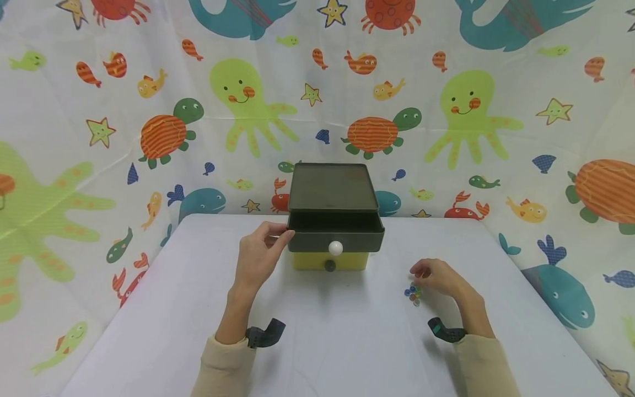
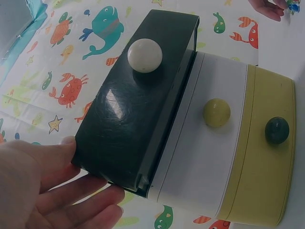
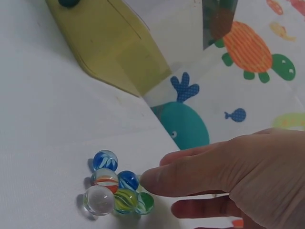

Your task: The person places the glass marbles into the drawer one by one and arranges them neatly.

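Note:
A small drawer cabinet (image 1: 332, 187) stands at the back of the table, its dark green top drawer (image 1: 310, 241) pulled out. My left hand (image 1: 255, 256) pinches that drawer's left front corner; in the left wrist view the thumb lies at the front edge, the other fingers below. A white knob (image 2: 145, 55) sits on the drawer front. On the table, my right hand (image 1: 441, 275) reaches over a cluster of glass marbles (image 1: 413, 292), fingertips right beside them. The right wrist view shows a clear marble (image 3: 99, 200), a yellow-green marble (image 3: 126, 200) and several others, some blue.
Below the green drawer are a white drawer (image 2: 190, 129) with a yellow knob and a yellow drawer (image 2: 262, 167) with a dark green knob, both pushed in. A sea-animal patterned cloth (image 1: 317, 110) hangs behind the white table (image 1: 337, 342).

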{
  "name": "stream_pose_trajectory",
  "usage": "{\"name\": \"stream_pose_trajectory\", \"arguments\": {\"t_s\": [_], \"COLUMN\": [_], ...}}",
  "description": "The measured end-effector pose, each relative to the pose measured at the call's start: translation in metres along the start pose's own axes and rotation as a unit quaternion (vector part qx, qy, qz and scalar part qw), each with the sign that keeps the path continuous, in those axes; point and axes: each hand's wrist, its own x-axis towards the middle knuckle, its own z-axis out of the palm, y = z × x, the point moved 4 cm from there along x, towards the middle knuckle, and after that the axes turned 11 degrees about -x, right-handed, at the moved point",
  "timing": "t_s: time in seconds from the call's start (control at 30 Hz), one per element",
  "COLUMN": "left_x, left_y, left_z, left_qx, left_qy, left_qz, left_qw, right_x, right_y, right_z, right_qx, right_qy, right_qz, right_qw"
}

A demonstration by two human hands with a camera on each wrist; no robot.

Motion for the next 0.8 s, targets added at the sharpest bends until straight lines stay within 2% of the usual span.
{"name": "stream_pose_trajectory", "arguments": {"t_s": [0.5,0.8], "left_x": [0.0011,0.0007], "left_y": [0.0004,-0.0001], "left_z": [0.0002,0.0], "left_qx": [0.004,0.004], "left_qy": [-0.003,-0.004], "left_qz": [-0.006,-0.005], "left_qw": [1.0,1.0], "right_x": [0.0053,0.0078], "right_y": [0.0011,0.0041], "right_z": [0.0049,0.0065], "right_qx": [-0.014,-0.012], "right_qy": [0.012,0.014], "right_qz": [-0.017,0.004], "right_qw": [1.0,1.0]}}
